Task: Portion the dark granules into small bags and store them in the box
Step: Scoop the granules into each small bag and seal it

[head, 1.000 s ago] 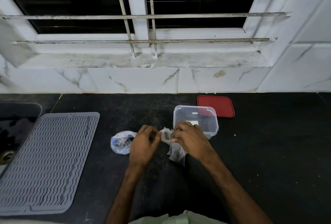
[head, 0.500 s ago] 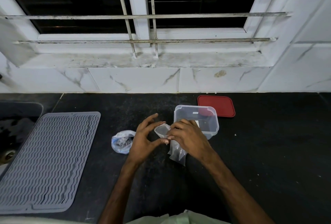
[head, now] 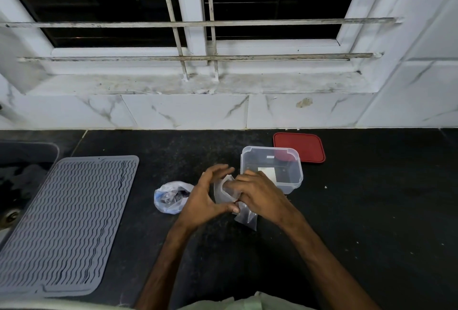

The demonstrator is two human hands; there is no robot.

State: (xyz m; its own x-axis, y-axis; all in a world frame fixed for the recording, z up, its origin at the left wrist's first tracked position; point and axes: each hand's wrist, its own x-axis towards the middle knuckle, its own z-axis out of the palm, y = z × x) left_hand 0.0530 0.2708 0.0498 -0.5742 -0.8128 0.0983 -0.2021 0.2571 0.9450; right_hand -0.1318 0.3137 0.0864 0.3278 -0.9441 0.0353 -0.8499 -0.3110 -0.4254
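Left hand: the left hand (head: 205,197) is arched in a C shape. Its forefinger curves over the top of a small clear bag (head: 221,192) and its thumb tip presses the bag's lower edge, so the bag is pinched between them.
Right hand: the right hand (head: 261,195) sits just beside the left, knuckles up and fingers curled. Its fingertips grip the bag's mouth on the side away from the left hand. I cannot tell whether they reach inside.
Small bag: held between the two hands just above the black counter (head: 371,210), with its mouth pulled open. No granules are visible in it.
Loose plastic: more clear plastic (head: 247,219) sticks out from under the right palm, on the side toward the person. I cannot tell whether it is a separate bag or part of the held one.
Granule bag: a crumpled pale bag holding dark granules (head: 171,197) lies on the counter just outside the left hand, touching neither hand.
Box: a clear plastic box (head: 295,181) stands open just beyond the right hand's knuckles.
Lid: a red lid (head: 300,147) lies flat past the box, farther from the right hand.
Mat: a grey ribbed mat (head: 67,223) lies well apart from the left hand, on its outer side.
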